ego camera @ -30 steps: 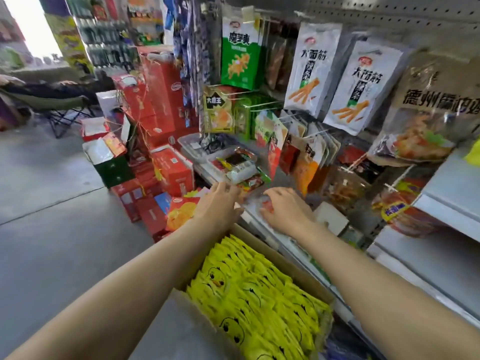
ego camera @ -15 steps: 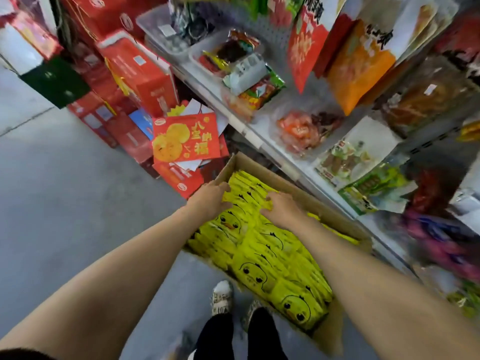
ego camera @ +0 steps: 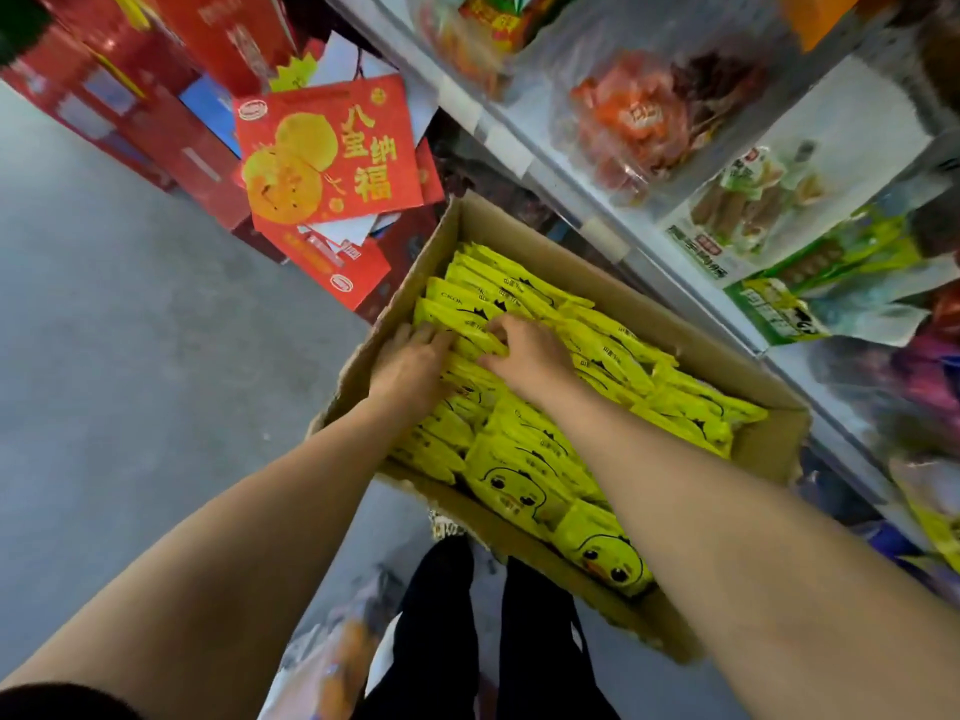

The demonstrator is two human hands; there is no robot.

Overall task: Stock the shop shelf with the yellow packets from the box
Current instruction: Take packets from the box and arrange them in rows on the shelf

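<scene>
An open cardboard box point(ego camera: 571, 270) stands on the floor against the shop shelf point(ego camera: 597, 233), packed with rows of yellow packets point(ego camera: 524, 475) printed with a duck face. Both my hands are inside the box at its far left end. My left hand point(ego camera: 410, 366) digs its fingers between the packets beside the box's left wall. My right hand point(ego camera: 530, 350) curls its fingers and thumb over the tops of the same bunch. The fingertips of both hands are partly hidden among the packets.
The white shelf at right holds clear and green snack bags point(ego camera: 753, 220). Red gift boxes point(ego camera: 327, 153) are stacked on the floor at upper left, touching the box's corner. My black trouser legs point(ego camera: 441, 615) stand just before the box. Grey concrete floor point(ego camera: 130, 356) spreads left.
My view has tipped down from the shelf to the box. Both hands left the shelf edge, dropped into the box and pushed deeper among the packets at its far left end.
</scene>
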